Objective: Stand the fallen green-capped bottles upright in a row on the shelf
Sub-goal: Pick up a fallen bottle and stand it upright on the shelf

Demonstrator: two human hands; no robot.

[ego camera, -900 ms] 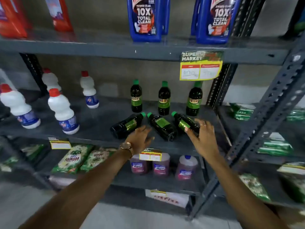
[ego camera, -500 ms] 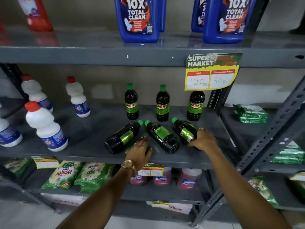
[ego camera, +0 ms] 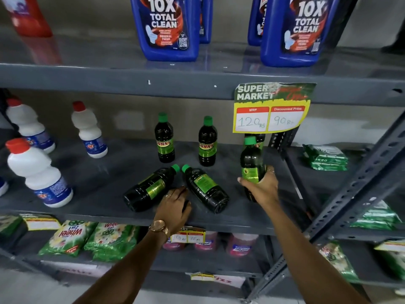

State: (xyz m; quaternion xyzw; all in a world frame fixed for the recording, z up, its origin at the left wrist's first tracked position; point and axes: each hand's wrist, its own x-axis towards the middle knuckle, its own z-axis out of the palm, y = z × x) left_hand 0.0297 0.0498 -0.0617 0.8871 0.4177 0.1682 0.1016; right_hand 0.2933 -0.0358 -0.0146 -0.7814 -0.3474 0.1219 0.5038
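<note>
Two dark green-capped bottles lie on the grey shelf (ego camera: 98, 189): the left fallen bottle (ego camera: 149, 188) and the middle fallen bottle (ego camera: 205, 188), caps pointing toward the back. My right hand (ego camera: 260, 189) grips a third green-capped bottle (ego camera: 252, 163) around its lower body, held upright at the right. My left hand (ego camera: 175, 208) rests on the shelf between the two lying bottles, fingers touching the left one. Behind stand two upright bottles (ego camera: 164, 138) (ego camera: 207, 141) and a third upright bottle (ego camera: 259, 140), mostly hidden by the held one.
White red-capped bottles (ego camera: 41, 174) stand on the shelf's left. A price tag (ego camera: 271, 110) hangs from the upper shelf above the right bottles. Blue cleaner jugs (ego camera: 168, 27) sit above. Green packets (ego camera: 326, 157) lie on the neighbouring rack behind a slanted metal post (ego camera: 361, 183).
My right hand has closed on the right fallen bottle and turned it upright. My left hand has slid forward between the other two lying bottles.
</note>
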